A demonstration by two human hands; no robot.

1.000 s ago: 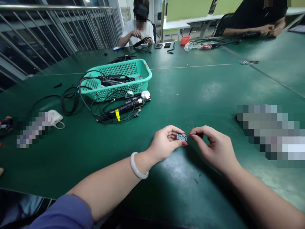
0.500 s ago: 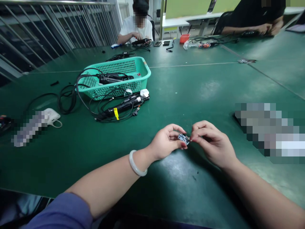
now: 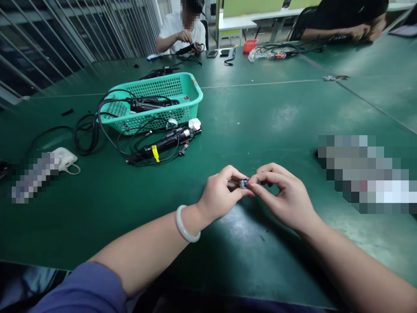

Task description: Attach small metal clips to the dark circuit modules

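My left hand (image 3: 219, 192) pinches a small grey-blue electronic part (image 3: 243, 183) between thumb and fingers, just above the green table (image 3: 247, 121). My right hand (image 3: 282, 194) meets it from the right, its fingertips closed on the same part. The part is mostly hidden by the fingers. A pale bangle (image 3: 185, 224) sits on my left wrist.
A teal basket (image 3: 182, 93) with black cables stands at the back left. In front of it lies a black tool (image 3: 164, 143) with a yellow tag and tangled leads. A white mask (image 3: 65, 158) lies far left. Two other people work at the far side of the table.
My right hand has closed in from the right and taken hold of the part that my left hand held alone. The view has tilted down slightly.
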